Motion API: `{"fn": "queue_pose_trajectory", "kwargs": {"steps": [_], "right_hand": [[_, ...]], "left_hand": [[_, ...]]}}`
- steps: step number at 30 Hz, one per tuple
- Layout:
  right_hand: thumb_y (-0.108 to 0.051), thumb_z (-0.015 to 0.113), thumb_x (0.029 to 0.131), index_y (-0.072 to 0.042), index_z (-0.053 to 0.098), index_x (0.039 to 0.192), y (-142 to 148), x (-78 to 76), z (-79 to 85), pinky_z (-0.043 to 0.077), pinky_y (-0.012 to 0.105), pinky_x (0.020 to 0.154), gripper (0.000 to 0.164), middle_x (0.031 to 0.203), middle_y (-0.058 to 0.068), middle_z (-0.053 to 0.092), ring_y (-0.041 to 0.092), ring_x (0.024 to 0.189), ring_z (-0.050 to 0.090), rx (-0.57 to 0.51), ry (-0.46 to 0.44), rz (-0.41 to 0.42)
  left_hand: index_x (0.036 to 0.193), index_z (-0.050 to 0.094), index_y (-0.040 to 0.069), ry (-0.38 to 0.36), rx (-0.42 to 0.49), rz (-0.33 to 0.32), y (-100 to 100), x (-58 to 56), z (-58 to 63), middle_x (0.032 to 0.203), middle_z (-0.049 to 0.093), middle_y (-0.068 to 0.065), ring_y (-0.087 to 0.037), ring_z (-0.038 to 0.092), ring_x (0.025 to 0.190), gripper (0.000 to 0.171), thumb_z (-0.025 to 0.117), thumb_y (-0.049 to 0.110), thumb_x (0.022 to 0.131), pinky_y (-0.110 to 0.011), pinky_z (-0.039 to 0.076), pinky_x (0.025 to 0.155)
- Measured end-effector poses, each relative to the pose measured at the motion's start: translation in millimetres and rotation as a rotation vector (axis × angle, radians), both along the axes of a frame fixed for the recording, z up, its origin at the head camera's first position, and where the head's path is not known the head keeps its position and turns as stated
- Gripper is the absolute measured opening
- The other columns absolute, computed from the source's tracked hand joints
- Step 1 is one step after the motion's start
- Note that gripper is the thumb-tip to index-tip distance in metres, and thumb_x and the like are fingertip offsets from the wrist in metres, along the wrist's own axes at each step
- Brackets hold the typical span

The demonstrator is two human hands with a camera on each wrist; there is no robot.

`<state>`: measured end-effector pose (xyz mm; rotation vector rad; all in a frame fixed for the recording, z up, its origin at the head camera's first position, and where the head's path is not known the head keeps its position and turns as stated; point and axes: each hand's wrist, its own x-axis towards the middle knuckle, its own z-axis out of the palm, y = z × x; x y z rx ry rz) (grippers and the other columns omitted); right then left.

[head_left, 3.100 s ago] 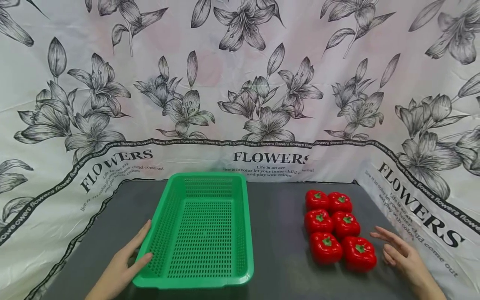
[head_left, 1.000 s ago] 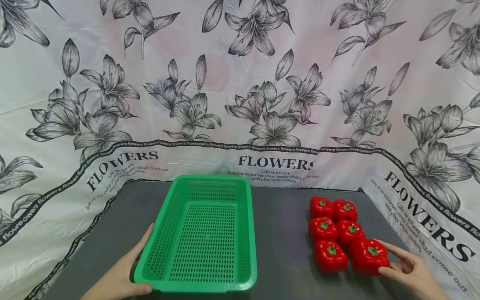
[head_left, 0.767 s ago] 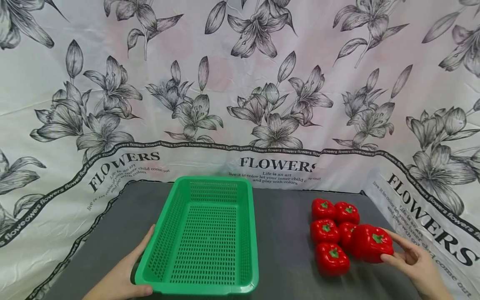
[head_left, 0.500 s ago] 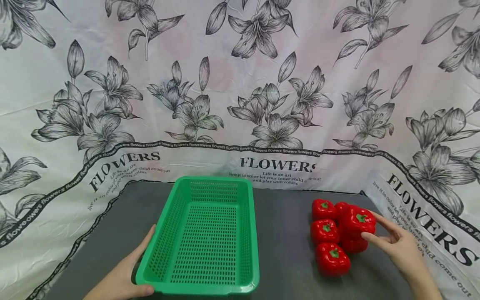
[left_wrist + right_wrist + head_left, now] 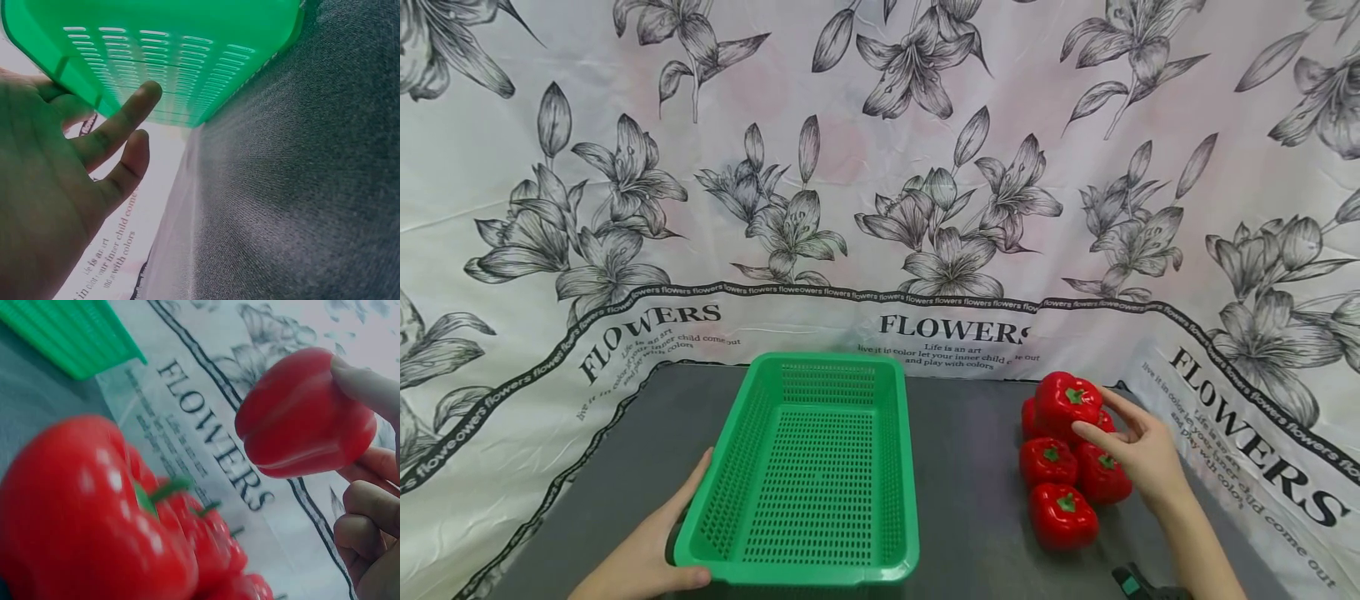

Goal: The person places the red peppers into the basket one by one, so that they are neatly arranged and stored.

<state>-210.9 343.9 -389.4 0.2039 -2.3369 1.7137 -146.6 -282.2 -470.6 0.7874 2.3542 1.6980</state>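
The grey table (image 5: 970, 492) is bordered at the far, left and right sides by a flowered cloth (image 5: 880, 208). The green basket (image 5: 797, 575) stands left of the middle, its far end close to the far edge, and a wide grey strip separates it from the five other red peppers (image 5: 1063, 517), which are grouped toward the right edge. The left hand (image 5: 647, 542) is at the basket's near left corner, thumb and fingers spread wide against its outside. The right hand (image 5: 1138, 454) pinches one red pepper (image 5: 1066, 404) between thumb and fingers, raised above the far pair of the group, near the table's far right corner. Compared with half a second ago, this pepper has moved farther toward the far edge, while basket and left hand remain almost the same. A black object (image 5: 1138, 583) has appeared beside the right forearm; I cannot tell what it is.
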Motion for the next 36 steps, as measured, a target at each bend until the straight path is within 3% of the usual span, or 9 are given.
{"fn": "queue_pose_trajectory", "kwargs": {"steps": [3, 4, 9, 14, 19, 24, 29, 32, 36], "right_hand": [[-0.020, 0.074, 0.102, -0.012, 0.045, 0.163, -16.5, -9.5, 4.7, 0.054, 0.025, 0.061, 0.068, 0.135, -0.020, 0.055, 0.015, 0.064, 0.068, 0.116, -0.008, -0.033], [-0.023, 0.074, 0.102, -0.011, 0.043, 0.164, -22.2, -13.2, 6.2, 0.054, 0.026, 0.062, 0.069, 0.126, -0.012, 0.061, 0.016, 0.062, 0.066, 0.153, -0.012, -0.043], [-0.029, 0.073, 0.102, -0.013, 0.041, 0.165, -51.2, -29.7, 15.8, 0.055, 0.030, 0.064, 0.073, 0.147, 0.023, 0.056, 0.021, 0.058, 0.062, 0.230, -0.009, -0.004], [-0.029, 0.075, 0.101, -0.016, 0.044, 0.164, -76.0, -42.5, 26.6, 0.048, 0.030, 0.052, 0.072, 0.157, 0.020, 0.048, 0.021, 0.051, 0.057, 0.219, 0.012, 0.070], [-0.029, 0.074, 0.101, -0.016, 0.042, 0.165, -95.9, -49.4, 38.8, 0.048, 0.027, 0.057, 0.073, 0.164, 0.019, 0.043, 0.015, 0.054, 0.061, 0.192, 0.029, 0.092], [-0.024, 0.074, 0.101, -0.013, 0.043, 0.164, -118.1, -58.2, 49.3, 0.054, 0.021, 0.073, 0.071, 0.167, 0.017, 0.040, 0.017, 0.072, 0.077, 0.145, 0.055, 0.127], [-0.021, 0.075, 0.099, -0.009, 0.048, 0.161, -147.2, -73.1, 53.3, 0.054, 0.020, 0.085, 0.068, 0.163, 0.016, 0.047, 0.034, 0.117, 0.072, 0.132, 0.077, 0.150], [-0.022, 0.076, 0.098, -0.010, 0.051, 0.158, -168.6, -81.2, 55.3, 0.054, 0.028, 0.092, 0.067, 0.159, 0.014, 0.053, 0.032, 0.142, 0.055, 0.118, 0.085, 0.167], [-0.021, 0.077, 0.097, -0.011, 0.056, 0.154, -198.9, -88.9, 58.8, 0.052, 0.051, 0.103, 0.062, 0.154, 0.012, 0.059, 0.029, 0.145, 0.050, 0.082, 0.093, 0.207]], "left_hand": [[0.171, -0.007, 0.036, -0.019, 0.009, -0.003, -1.8, -0.8, -0.2, 0.175, -0.008, -0.023, 0.005, 0.040, 0.143, 0.111, 0.076, 0.028, 0.098, -0.024, 0.051, 0.100], [0.171, -0.007, 0.037, -0.035, 0.020, -0.010, -2.2, -1.0, 0.1, 0.175, -0.008, -0.023, 0.004, 0.042, 0.142, 0.111, 0.076, 0.028, 0.098, -0.025, 0.051, 0.100], [0.170, -0.008, 0.039, -0.067, 0.006, 0.004, -3.9, -1.4, 2.5, 0.175, -0.007, -0.021, 0.007, 0.040, 0.141, 0.112, 0.077, 0.028, 0.098, -0.024, 0.051, 0.100], [0.170, -0.006, 0.039, -0.035, -0.053, 0.036, -1.8, -2.1, 4.1, 0.177, -0.005, -0.016, 0.011, 0.033, 0.144, 0.111, 0.077, 0.032, 0.098, -0.024, 0.050, 0.100], [0.171, -0.004, 0.037, 0.027, -0.108, 0.056, 1.1, -5.0, 5.6, 0.178, 0.001, -0.011, 0.011, 0.026, 0.147, 0.110, 0.077, 0.037, 0.097, -0.023, 0.047, 0.103], [0.172, -0.002, 0.037, 0.052, -0.125, 0.067, 0.6, -7.5, 6.6, 0.178, 0.002, -0.006, 0.016, 0.016, 0.148, 0.110, 0.078, 0.038, 0.097, -0.020, 0.041, 0.107], [0.171, -0.003, 0.037, 0.029, -0.109, 0.057, -2.5, -5.4, 8.2, 0.178, 0.002, -0.008, 0.013, 0.023, 0.148, 0.109, 0.077, 0.035, 0.097, -0.022, 0.045, 0.105], [0.171, -0.004, 0.038, 0.010, -0.101, 0.050, -4.4, -3.6, 8.0, 0.177, 0.002, -0.012, 0.009, 0.029, 0.147, 0.109, 0.077, 0.035, 0.098, -0.023, 0.047, 0.103], [0.171, -0.006, 0.037, -0.019, -0.062, 0.022, -6.0, -2.8, 6.6, 0.176, 0.000, -0.019, 0.001, 0.042, 0.143, 0.112, 0.078, 0.034, 0.097, -0.025, 0.051, 0.100]]}}
